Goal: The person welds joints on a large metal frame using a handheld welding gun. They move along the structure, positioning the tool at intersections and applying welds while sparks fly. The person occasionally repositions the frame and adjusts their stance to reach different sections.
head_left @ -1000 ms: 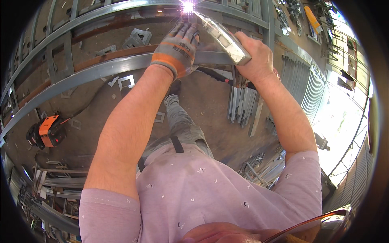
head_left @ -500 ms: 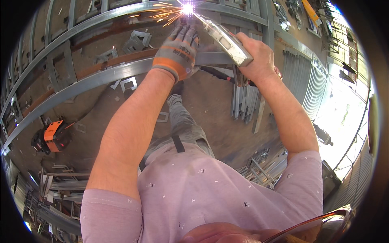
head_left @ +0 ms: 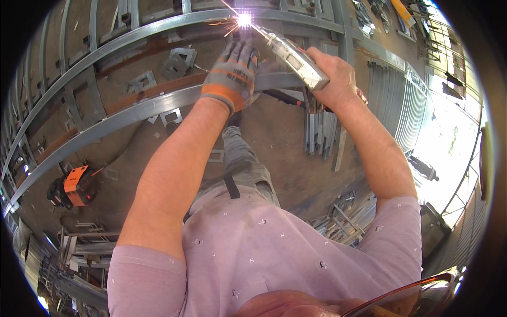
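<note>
Floor (head_left: 288, 142): open right of leg (head_left: 242, 150), edged by steel lengths (head_left: 323, 129). Right hand (head_left: 334, 76): wrapped round torch (head_left: 296, 61), aimed forward-left at arc (head_left: 244, 20). Left hand (head_left: 231, 74): gloved, fingers extended, grip unclear.

I'm seeing the left hand (head_left: 234, 67) wearing a grey-and-orange glove (head_left: 227, 84) near twelve o'clock, a mauve, small-printed T-shirt (head_left: 253, 243) at six.

This is a metalworking shop: bright sparks (head_left: 243, 20) fly at a steel rail (head_left: 158, 25). An orange and black machine (head_left: 78, 186) stands toward the left edge of the floor (head_left: 285, 169), metal bars (head_left: 396, 105) lie toward its right edge, and metal lengths (head_left: 95, 247) crowd its near left corner.
</note>
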Tool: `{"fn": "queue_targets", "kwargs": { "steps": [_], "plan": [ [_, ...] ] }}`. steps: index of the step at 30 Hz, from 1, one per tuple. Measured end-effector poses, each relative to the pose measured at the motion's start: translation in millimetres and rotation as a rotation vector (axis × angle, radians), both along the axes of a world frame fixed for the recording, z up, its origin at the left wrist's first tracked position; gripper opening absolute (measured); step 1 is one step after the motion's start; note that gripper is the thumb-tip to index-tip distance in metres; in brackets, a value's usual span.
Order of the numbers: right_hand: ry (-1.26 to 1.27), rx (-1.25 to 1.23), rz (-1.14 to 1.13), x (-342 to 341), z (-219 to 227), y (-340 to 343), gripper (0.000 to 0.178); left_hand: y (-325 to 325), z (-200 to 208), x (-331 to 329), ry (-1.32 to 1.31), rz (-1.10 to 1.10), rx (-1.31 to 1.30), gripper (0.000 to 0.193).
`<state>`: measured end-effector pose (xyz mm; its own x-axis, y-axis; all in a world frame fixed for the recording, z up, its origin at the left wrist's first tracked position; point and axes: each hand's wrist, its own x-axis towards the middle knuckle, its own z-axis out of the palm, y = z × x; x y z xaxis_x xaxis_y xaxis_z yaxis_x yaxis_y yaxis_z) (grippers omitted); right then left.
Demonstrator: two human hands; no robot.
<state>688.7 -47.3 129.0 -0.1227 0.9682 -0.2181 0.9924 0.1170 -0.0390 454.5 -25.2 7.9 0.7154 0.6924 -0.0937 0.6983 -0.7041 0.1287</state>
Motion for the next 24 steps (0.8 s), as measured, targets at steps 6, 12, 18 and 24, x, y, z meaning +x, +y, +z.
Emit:
{"fn": "queue_targets", "kwargs": {
  "steps": [6, 12, 18, 24],
  "plan": [
    [0.054, -0.05, -0.009, 5, 5, 2, 0.03, 0, -6, -3, -0.091, -0.012, -0.018, 0.09],
    [0.305, -0.187, -0.031, 37, 28, 13, 0.033, 0, -14, -5, -0.054, -0.021, 0.045, 0.058],
    [0.55, -0.236, -0.528, 120, 72, 0, 0.042, -5, -8, -28, -0.333, 0.165, -0.027, 0.07],
    [0.51, -0.759, -0.344, 204, 124, 97, 0.045, -3, -21, -62, -0.156, 0.691, 0.065, 0.063]
  ]
}}
